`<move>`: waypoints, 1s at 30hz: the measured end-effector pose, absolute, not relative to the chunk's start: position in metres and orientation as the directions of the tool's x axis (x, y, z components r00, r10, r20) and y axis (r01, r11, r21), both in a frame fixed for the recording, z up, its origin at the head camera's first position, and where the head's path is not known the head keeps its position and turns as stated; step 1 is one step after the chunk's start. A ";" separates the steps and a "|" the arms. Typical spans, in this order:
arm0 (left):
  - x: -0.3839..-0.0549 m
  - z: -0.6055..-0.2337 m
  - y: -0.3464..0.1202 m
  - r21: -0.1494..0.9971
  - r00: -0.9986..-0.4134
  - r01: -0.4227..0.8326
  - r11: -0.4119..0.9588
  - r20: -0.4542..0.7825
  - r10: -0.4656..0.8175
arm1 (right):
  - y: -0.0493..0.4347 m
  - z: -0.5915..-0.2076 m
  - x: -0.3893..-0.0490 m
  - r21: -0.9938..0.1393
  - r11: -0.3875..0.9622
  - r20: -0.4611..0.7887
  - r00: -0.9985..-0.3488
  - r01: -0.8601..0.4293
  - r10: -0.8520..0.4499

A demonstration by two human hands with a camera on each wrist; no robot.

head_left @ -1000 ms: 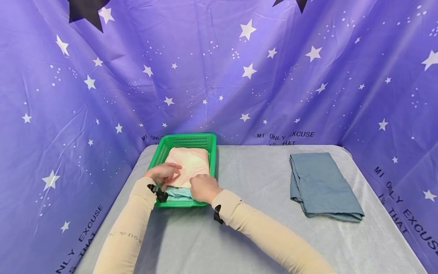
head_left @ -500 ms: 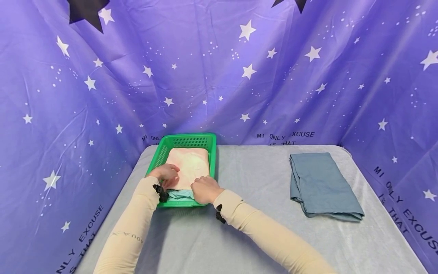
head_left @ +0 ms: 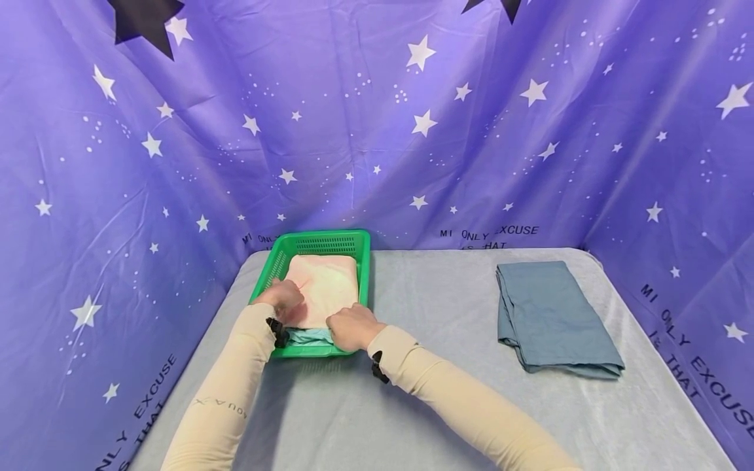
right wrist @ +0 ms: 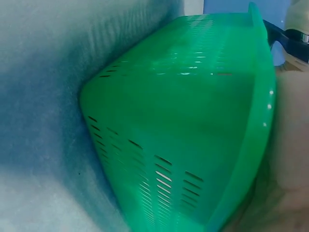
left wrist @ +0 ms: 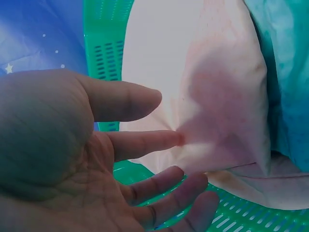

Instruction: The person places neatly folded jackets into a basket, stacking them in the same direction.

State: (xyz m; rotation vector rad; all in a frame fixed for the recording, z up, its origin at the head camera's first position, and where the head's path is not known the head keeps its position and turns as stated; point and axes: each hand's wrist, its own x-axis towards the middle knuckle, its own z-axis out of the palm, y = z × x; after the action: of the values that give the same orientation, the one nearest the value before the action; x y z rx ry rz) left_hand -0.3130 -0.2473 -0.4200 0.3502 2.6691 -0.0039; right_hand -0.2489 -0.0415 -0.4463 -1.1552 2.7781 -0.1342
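Pink cloth [head_left: 327, 284] touches left-hand fingers [left wrist: 145, 142] inside the green basket [head_left: 364, 268].

A purple drape [head_left: 330, 59] hangs in folds past the table's far edge and along its left and right edges. White stars [head_left: 421, 52] and dots are scattered over it, with dark stars [head_left: 147, 23] up high and black lettering [head_left: 489, 233] low down. Pale grey cloth covers the table [head_left: 436, 314]. Light streaks the folds beyond the far right corner.
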 end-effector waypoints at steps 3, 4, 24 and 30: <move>-0.313 -0.423 -0.248 0.171 -0.883 0.087 0.982 -0.442 0.155 | -0.040 -0.447 -0.249 -0.139 0.687 -0.102 -0.680 -0.713 -0.726; -0.313 -0.423 -0.248 0.224 -0.889 0.018 0.974 -0.442 0.118 | -0.040 -0.447 -0.249 -0.146 0.682 -0.102 -0.675 -0.717 -0.731; -0.277 -0.388 -0.212 0.593 -0.995 0.072 0.802 -0.015 0.101 | 0.047 -0.445 -0.240 -0.911 0.203 0.205 -0.820 -0.360 -0.535; -0.259 -0.408 -0.164 0.834 -0.953 0.246 0.494 0.300 -0.033 | 0.101 -0.459 -0.233 -0.952 0.078 0.250 -0.898 -0.297 -0.362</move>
State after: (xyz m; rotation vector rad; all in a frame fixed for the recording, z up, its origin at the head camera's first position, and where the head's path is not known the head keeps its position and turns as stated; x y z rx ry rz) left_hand -0.2590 -0.1639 -0.4077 0.2153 2.9468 1.7250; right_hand -0.2332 0.1006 -0.4588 -0.6937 2.2693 -1.9810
